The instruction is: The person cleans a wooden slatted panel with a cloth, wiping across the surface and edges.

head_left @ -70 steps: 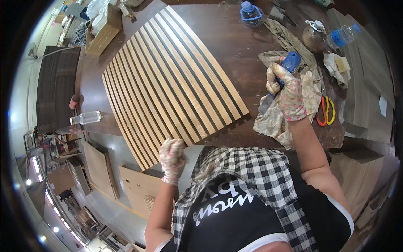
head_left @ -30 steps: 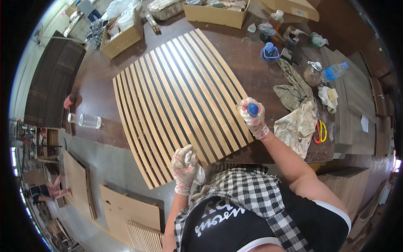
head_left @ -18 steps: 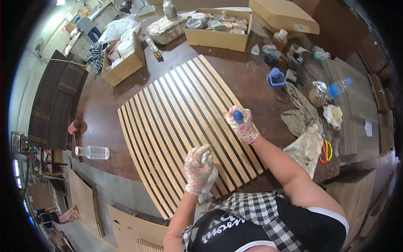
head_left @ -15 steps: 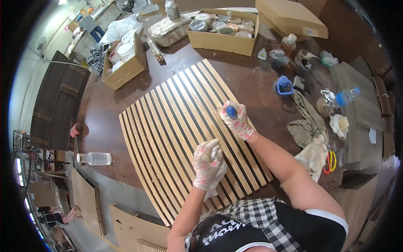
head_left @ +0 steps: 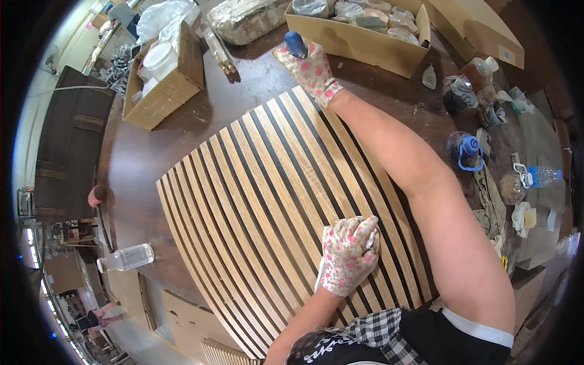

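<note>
Wooden, straight-slatted panel point(head_left: 267, 207) lies beneath the floral-gloved left hand point(head_left: 350, 255).

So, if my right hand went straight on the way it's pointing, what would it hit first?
Your right hand would probably meet the pale, stained bundle first, though its height is unclear; it might pass above.

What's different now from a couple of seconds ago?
The right hand went from the cloths on the right, forward and left, to the far edge of the panel, keeping its grip on the blue tool. The left hand moved rightward from the panel's near edge, inward over it. The panel and the clear bottle to its left stay put.
</note>
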